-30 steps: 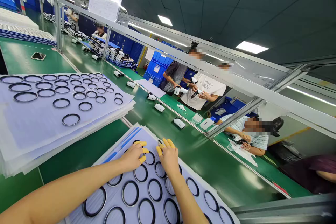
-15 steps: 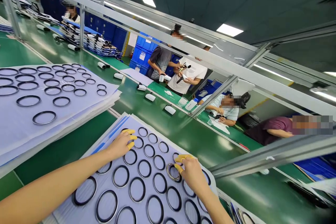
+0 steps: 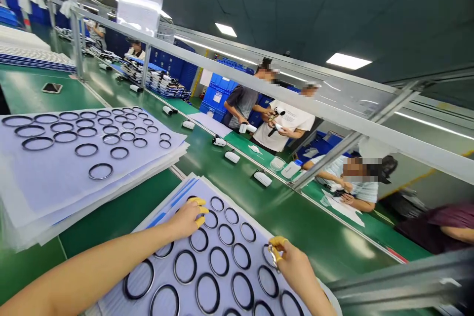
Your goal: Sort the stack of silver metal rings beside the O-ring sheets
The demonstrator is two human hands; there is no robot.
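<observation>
Yellow finger cots cover the fingertips of both hands. My right hand [image 3: 294, 261] pinches a shiny metal ring [image 3: 274, 256], seen nearly edge-on, above the right side of a purplish-white sheet [image 3: 163, 256]. Several black-and-silver rings [image 3: 185, 266] lie in rows on this sheet. Close to its far left corner, my left hand [image 3: 185, 219] hovers or rests with bent fingers and the thumb apart. A dark ring there is partly hidden by the fingers; contact with it is unclear.
A second stack of sheets [image 3: 55, 177] with more rings lies left. A phone [image 3: 52, 88] rests farther back. White cylindrical parts [image 3: 262, 178] line the green bench [image 3: 296, 217]. A metal frame [image 3: 329, 158] crosses in front. Several people work opposite, near blue crates [image 3: 213, 94].
The view has swung left, showing more of the left bench and the phone. The ring in my right hand has turned from a tilted face to nearly edge-on. My left hand stays near the corner.
</observation>
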